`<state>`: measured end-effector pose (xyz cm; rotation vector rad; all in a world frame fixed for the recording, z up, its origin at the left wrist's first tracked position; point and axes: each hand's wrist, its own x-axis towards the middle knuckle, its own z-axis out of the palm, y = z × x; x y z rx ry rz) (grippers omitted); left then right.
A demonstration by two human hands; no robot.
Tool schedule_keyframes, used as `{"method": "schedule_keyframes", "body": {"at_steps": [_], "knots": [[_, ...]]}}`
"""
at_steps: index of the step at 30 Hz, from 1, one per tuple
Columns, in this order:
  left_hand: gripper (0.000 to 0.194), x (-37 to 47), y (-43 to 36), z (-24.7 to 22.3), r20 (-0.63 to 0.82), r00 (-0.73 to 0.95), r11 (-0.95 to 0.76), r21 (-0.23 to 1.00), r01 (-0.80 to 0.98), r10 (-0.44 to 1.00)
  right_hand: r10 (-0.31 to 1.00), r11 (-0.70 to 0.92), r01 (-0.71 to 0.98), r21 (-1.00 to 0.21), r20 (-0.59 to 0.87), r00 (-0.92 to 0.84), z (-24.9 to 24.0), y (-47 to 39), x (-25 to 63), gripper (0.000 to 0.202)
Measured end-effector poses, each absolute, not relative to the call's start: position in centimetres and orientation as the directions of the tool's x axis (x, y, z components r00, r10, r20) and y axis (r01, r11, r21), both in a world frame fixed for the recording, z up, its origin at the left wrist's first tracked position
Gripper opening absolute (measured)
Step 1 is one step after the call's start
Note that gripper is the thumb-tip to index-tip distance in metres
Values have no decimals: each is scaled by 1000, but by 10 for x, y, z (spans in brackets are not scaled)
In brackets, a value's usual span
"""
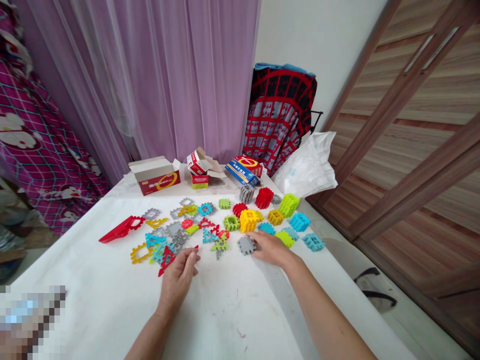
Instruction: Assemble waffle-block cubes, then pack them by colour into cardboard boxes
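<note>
My left hand [178, 272] is closed in a pinch near the middle of the table; a small red plastic piece [196, 247] pokes out at its fingertips, mostly hidden. Just left of that hand lies a red triangular building piece [167, 258]. My right hand [273, 248] has its fingers curled on the edge of a grey square interlocking tile [245, 245], which rests on the table. Behind this hand stands a stack of yellow square tiles [248, 220], with a lime tile [285, 238] to its right. A lime star-shaped piece [220, 244] lies between both hands.
Mixed loose pieces spread left, including a long red piece [118, 230]. Sorted stacks stand right, among them red [264, 198], lime [289, 205] and blue [300, 221]. Opened cartons [159, 180] and a white bag [307, 167] line the back of the white table [225, 320].
</note>
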<state>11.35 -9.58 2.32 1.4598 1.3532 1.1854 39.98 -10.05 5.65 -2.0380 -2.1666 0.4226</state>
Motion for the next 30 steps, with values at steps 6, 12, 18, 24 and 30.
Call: {"method": "schedule_keyframes", "body": {"at_steps": [6,12,18,24,30], "knots": [[51,112,-95,19,111,-10,-106,963,249,994,990,43,960,-277,-114,-78,56,-100,400,60],[52,113,-95,22,114,-13,-108,965,240,993,986,75,963,-257,-124,-110,58,-98,398,56],[53,113,-95,19,107,-22,-99,967,235,994,992,74,958,-279,-82,-101,53,-98,392,51],[53,112,-93,16,106,-14,-100,967,232,994,992,45,962,-268,-101,-75,52,-97,382,51],[54,113,-94,19,97,-19,-89,967,237,995,995,43,955,-294,-76,-68,50,-99,381,49]]}}
